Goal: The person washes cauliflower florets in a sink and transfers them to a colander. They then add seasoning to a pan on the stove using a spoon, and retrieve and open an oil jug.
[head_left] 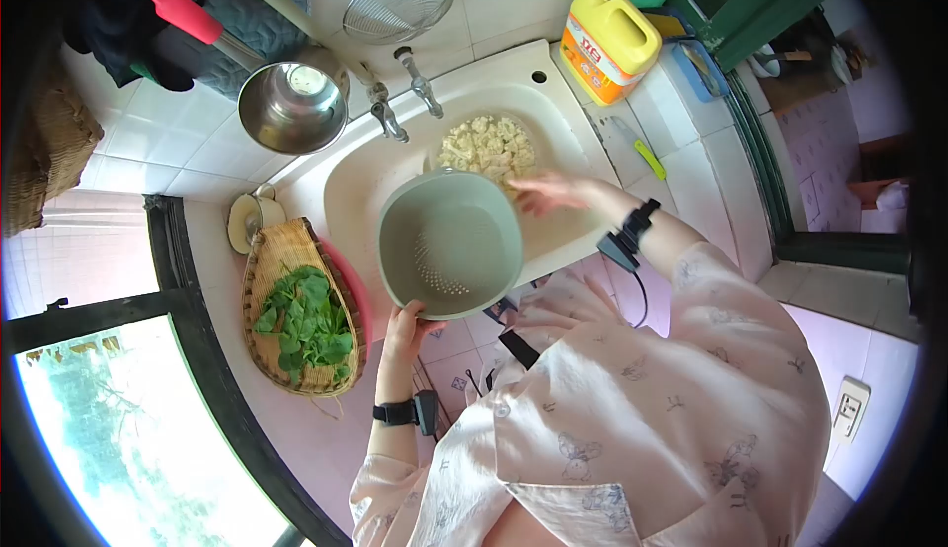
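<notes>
A grey-green colander (454, 221) with small drain holes is tilted over the front of the white sink (346, 187). My left hand (403, 335) grips its near rim, thumb over the edge. Behind the colander, pale cauliflower florets (487, 144) lie heaped in the sink, partly hidden by it; I cannot tell what container holds them. My right hand (549, 193) is beside the colander's right rim, just in front of the florets. Its fingers are stretched out and slightly blurred, with nothing seen in them.
Green leaves (308, 320) lie in a woven basket (255, 345) at the left. A steel pot (293, 108) stands near the taps (423, 88). A yellow detergent jug (607, 43) and a green-handled knife (649, 159) are on the right ledge. A wire strainer (400, 2) hangs behind.
</notes>
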Demonstrator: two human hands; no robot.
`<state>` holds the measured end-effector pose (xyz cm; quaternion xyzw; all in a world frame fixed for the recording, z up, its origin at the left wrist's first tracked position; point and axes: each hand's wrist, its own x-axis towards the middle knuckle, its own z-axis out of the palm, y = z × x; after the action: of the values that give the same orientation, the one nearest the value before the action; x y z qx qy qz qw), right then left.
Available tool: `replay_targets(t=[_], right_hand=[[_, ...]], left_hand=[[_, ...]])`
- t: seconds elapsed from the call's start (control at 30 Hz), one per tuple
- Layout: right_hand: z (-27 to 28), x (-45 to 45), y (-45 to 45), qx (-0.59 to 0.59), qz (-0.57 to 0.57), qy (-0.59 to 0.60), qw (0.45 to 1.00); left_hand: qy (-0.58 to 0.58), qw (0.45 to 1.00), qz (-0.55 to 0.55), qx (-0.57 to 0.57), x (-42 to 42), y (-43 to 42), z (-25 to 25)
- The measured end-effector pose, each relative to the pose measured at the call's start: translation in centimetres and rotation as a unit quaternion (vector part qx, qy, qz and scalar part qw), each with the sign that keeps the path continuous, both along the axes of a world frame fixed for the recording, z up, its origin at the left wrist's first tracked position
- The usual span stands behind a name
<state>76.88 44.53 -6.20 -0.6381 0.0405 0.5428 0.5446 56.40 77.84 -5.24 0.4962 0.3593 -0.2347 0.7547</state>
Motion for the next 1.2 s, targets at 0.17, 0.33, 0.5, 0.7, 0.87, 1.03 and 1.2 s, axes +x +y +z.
replay_targets(t=[0.17,0.33,0.5,0.7,0.87,1.03,1.2], right_hand=[[-9.8,7.7,3.8,-0.264,0.19,-0.45,0.832],[-10.5,8.8,7.9,-0.317,0.311,-0.431,0.785],[-15.2,7.3,8.4,-0.287,0.301,-0.443,0.794],[-14.2,9.9,8.1,-0.205,0.297,-0.398,0.843],[-14.1,11.2,7.6,-0.227,0.246,-0.413,0.847],[-11.2,8.9,10.8,-0.227,0.274,-0.5,0.79],[-13.7,8.1,13.1,-0.31,0.353,-0.505,0.724]], left_hand=[[0.015,0.995,0.087,0.038,-2.7,-0.7,0.6],[0.036,0.984,0.16,0.076,-3.9,-3.3,3.0],[0.1,0.972,0.197,0.075,-5.0,-4.6,3.8],[0.114,0.969,0.205,0.083,-4.9,-4.6,3.9],[0.083,0.972,0.206,0.079,-3.8,-4.2,3.3],[0.083,0.972,0.21,0.072,-3.3,-4.2,2.3],[0.076,0.973,0.204,0.077,-3.0,-4.2,2.7]])
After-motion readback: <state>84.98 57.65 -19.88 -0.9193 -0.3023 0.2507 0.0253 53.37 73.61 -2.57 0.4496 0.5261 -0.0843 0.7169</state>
